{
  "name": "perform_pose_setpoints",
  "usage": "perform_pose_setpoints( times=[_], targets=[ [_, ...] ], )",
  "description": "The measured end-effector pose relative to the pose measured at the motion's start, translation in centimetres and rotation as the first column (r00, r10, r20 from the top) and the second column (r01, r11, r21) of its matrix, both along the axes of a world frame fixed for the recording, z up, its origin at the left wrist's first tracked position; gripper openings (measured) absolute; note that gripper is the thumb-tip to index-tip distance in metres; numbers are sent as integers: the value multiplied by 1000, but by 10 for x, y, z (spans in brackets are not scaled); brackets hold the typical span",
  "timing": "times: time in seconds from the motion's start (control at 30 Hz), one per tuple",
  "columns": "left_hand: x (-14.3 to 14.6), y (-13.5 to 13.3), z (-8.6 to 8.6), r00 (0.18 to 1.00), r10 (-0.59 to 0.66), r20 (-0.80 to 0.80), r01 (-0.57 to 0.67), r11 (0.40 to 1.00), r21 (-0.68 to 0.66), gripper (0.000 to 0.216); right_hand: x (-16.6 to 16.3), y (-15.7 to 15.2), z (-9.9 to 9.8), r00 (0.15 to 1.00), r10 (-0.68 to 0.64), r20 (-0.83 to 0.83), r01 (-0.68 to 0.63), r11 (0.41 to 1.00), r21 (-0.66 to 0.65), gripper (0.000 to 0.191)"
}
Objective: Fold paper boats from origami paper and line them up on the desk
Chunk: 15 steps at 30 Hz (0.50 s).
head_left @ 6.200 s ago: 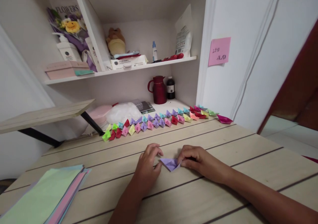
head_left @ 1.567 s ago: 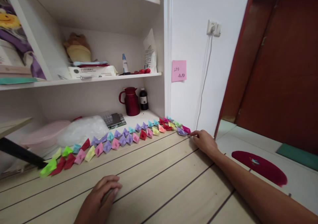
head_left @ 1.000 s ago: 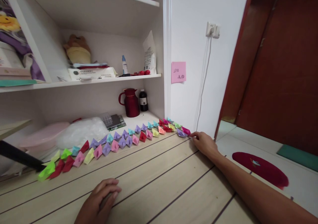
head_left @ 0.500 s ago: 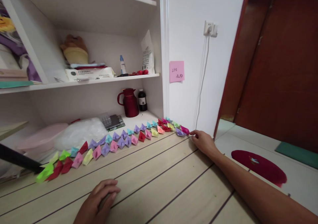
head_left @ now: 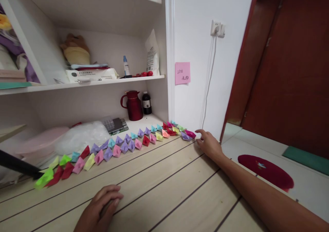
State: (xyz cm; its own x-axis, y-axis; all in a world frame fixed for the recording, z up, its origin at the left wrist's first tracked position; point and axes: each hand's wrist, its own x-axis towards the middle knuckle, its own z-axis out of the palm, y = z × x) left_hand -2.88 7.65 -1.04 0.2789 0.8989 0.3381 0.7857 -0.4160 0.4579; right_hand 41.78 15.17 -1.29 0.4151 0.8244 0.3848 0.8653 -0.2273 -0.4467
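Observation:
Folded paper boats in many colours stand in two rows along the far edge of the slatted table point(head_left: 164, 184). At the right end are a magenta paper boat point(head_left: 190, 134) and a purple paper boat point(head_left: 186, 137), side by side. Just to their right is my right hand point(head_left: 210, 144), open, its index finger and thumb parted beside the magenta boat and nothing between them. My left hand point(head_left: 99, 208) rests on the near part of the table, fingers loosely bent and apart, holding nothing. A bright green paper boat point(head_left: 44, 179) marks the left end of the front row.
Behind the boats is a white shelf unit point(head_left: 123, 81) with a red jug point(head_left: 134, 106), a dark bottle point(head_left: 146, 102) and a clear plastic bag point(head_left: 84, 136). A black bar point(head_left: 17, 165) slants in from the left. A pink note point(head_left: 182, 73) is on the wall.
My right hand's index finger has lifted away from the magenta boat, and its finger and thumb have spread apart. My left hand stays in place. The view has shifted slightly.

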Motion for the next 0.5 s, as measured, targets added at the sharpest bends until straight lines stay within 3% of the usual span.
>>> perform_pose_setpoints(
  times=[0.23, 0.5],
  targets=[
    [0, 1, -3, 999, 4, 37, -4, 1000, -18, 25, -1, 6, 0, 1000, -14, -6, 15, 1000, 16, 39],
    [5, -2, 5, 993, -11, 119, 17, 999, -50, 27, 2, -4, -3, 982, -30, -187, 51, 993, 106, 41]
  ],
)
